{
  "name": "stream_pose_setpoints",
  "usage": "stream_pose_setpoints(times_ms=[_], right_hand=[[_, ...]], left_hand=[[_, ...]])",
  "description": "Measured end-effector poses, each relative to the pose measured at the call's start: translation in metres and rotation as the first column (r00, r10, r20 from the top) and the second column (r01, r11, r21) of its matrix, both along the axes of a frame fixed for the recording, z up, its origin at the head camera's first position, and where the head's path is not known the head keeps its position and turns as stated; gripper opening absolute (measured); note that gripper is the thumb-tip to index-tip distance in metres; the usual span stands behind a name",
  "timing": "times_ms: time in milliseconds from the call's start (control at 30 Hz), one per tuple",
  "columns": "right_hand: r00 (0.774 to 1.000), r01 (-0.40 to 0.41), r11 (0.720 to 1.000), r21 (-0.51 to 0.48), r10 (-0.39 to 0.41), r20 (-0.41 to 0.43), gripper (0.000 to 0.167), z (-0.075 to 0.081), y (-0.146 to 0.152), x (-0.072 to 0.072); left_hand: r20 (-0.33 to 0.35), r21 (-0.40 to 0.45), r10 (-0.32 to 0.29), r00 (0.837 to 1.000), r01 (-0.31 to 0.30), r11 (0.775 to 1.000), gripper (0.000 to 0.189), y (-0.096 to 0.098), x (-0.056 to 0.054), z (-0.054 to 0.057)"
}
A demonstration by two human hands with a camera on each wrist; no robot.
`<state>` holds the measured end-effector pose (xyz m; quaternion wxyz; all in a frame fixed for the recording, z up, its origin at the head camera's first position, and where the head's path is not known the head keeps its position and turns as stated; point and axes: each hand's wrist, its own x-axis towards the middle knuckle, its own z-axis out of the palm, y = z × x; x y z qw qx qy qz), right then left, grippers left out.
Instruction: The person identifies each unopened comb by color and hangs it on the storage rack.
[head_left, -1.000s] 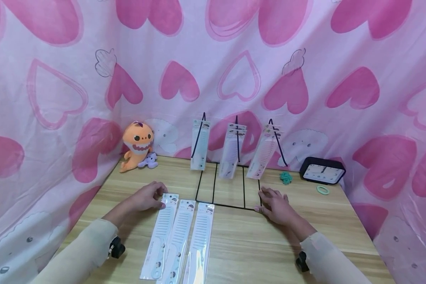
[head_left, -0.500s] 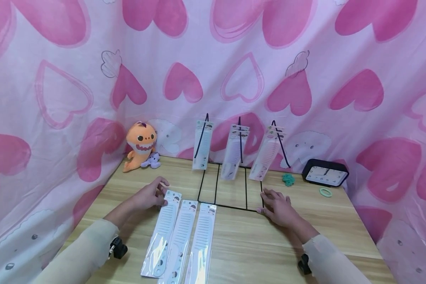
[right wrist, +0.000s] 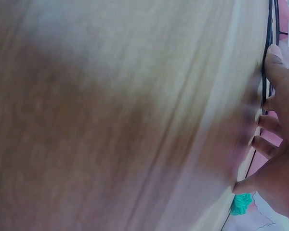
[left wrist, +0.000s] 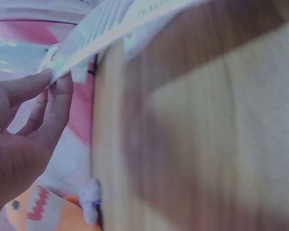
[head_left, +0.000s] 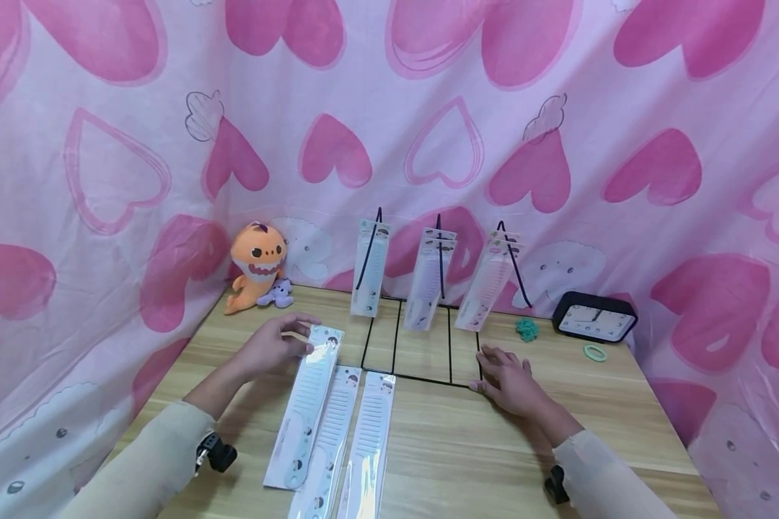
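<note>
My left hand (head_left: 275,347) pinches the top end of a packaged comb (head_left: 306,407) between thumb and fingers; in the left wrist view the comb (left wrist: 101,33) stretches up and away over the wooden table. Its top is lifted and its lower end overlaps a second packaged comb (head_left: 329,432). A third packaged comb (head_left: 367,440) lies to the right of these. My right hand (head_left: 509,378) rests at the near right corner of a black wire display rack (head_left: 422,378). In the right wrist view its thumb touches the wire and its fingers are spread on the table.
Packaged combs hang from the rack's hooks: a greenish one (head_left: 370,270) at left, purplish ones (head_left: 428,281) in the middle, pinkish ones (head_left: 485,281) at right. An orange plush shark (head_left: 257,267) stands back left. A black clock (head_left: 595,317), green hair tie (head_left: 527,329) and pale green ring (head_left: 594,352) sit at right.
The left hand has raised the top of the leftmost comb off the table and moved it forward and slightly right. The right hand keeps its place at the rack.
</note>
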<state>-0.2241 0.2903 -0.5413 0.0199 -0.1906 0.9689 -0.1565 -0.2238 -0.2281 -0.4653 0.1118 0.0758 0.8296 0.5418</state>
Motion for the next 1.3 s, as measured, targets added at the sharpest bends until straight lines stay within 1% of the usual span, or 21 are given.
stream_pose_setpoints(times_ms=[133,233,333,433,533,667,800,867,967,1033,1300], right_hand=[[1.000,0.000,1.000,-0.004,0.000,0.000,0.071,0.000,0.001,0.001],[1.000,-0.002,1.000,-0.006,0.002,-0.001,0.071,-0.001,0.001,0.002],[1.000,-0.009,1.000,-0.005,0.009,-0.013,0.070,-0.001,0.001,0.002],[1.000,-0.011,1.000,-0.005,0.011,-0.018,0.069,-0.001,0.002,0.003],[1.000,-0.010,1.000,-0.006,0.010,-0.016,0.069,0.000,0.002,0.004],[1.000,-0.010,1.000,-0.002,0.010,-0.013,0.070,0.000,0.003,0.003],[1.000,-0.009,1.000,0.002,0.009,-0.012,0.070,-0.002,0.003,0.002],[1.000,-0.011,1.000,0.001,0.011,-0.013,0.070,-0.002,0.003,0.001],[1.000,-0.013,1.000,0.000,0.013,-0.015,0.070,-0.003,0.003,0.000],[1.000,-0.014,1.000,-0.001,0.014,-0.016,0.070,-0.004,0.003,0.000],[1.000,-0.007,1.000,-0.003,0.007,-0.012,0.070,-0.004,0.003,-0.001]], left_hand=[[-0.051,0.044,0.034,0.998,-0.032,0.999,0.045,0.007,0.001,0.014],[-0.083,0.071,0.044,0.996,-0.038,0.997,0.044,0.012,0.002,0.025],[-0.132,0.072,0.050,0.990,-0.041,0.997,0.039,0.017,0.006,0.037],[-0.189,0.065,0.055,0.981,-0.044,0.997,0.036,0.023,0.010,0.047],[-0.261,0.075,0.054,0.964,-0.036,0.997,0.033,0.030,0.013,0.055],[-0.359,0.099,0.051,0.932,-0.016,0.995,0.027,0.040,0.019,0.064],[-0.414,0.122,0.054,0.909,-0.004,0.993,0.025,0.051,0.023,0.074],[-0.445,0.128,0.054,0.894,0.003,0.992,0.025,0.055,0.023,0.078],[-0.477,0.142,0.064,0.877,0.005,0.990,0.026,0.059,0.022,0.083],[-0.490,0.148,0.070,0.869,0.004,0.989,0.027,0.060,0.020,0.085],[-0.494,0.184,0.083,0.866,0.011,0.983,0.027,0.062,0.015,0.086]])
